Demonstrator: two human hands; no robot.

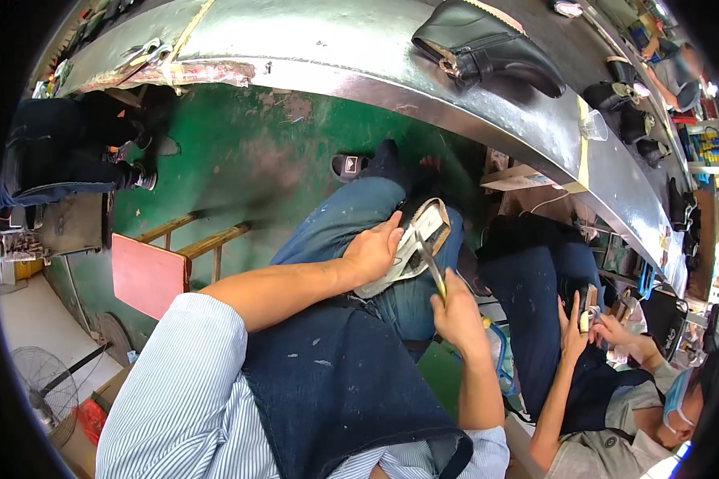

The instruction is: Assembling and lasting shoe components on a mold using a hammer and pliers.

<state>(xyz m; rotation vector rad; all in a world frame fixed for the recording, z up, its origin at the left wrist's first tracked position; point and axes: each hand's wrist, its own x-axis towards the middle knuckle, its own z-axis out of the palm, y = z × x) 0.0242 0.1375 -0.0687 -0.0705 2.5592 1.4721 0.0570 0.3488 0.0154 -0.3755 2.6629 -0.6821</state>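
Note:
On my lap lies a dark shoe (403, 266) with a whitish edge and underside facing up and a dark hollow area in its middle. My left hand (373, 254) is closed round its left side and holds it against my thigh. My right hand (458, 313) is closed on a slim metal hand tool (430, 259) with a yellowish part near the grip. The tool's tip points up and left, over the shoe; whether it touches cannot be made out. Its exact kind is unclear, and my fingers hide the handle.
A metal-topped bench (311, 40) curves across the front, bearing a black ankle boot (487, 52), a clear cup (593, 125) and more dark shoes. A pink-seated stool (149, 275) stands left, near a fan (44, 391). A masked co-worker sits close on the right, handling a shoe (589, 307).

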